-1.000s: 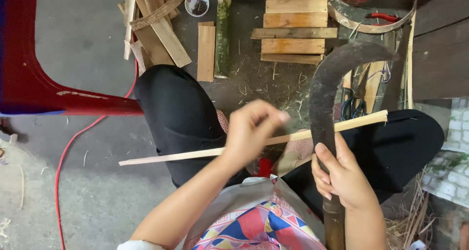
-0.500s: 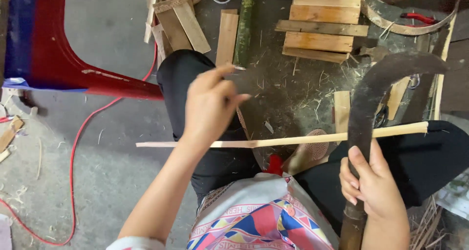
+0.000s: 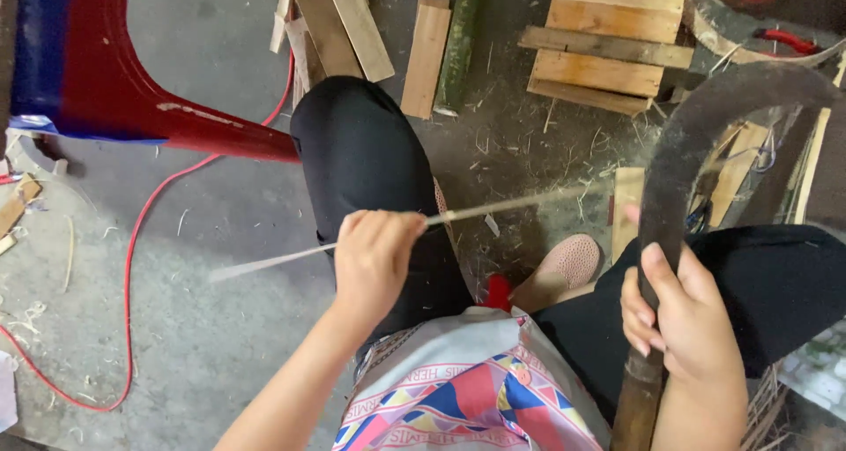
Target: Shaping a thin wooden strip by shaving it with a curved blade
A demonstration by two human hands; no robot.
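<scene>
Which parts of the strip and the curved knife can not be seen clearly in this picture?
- Thin bamboo strip: motion-blurred; its right end fades out near the curved blade, so contact is unclear.
- Wooden handle: cut by the bottom edge, partly covered by the right hand.
- Left hand hides its grip on the strip.

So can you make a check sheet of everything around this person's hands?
Surface: grey concrete floor, littered with shavings.
Job's things: thin strip, blurred; dark curved blade, held upright.
Clutter: wood offcuts, green bamboo stalk, small pallet.
Grips: left hand pinches the strip; right hand wraps the blade's handle.
Cables: red cable loops over the floor.
Surroundings: red and blue plastic chair; person's knees in black, pink shoe.
</scene>
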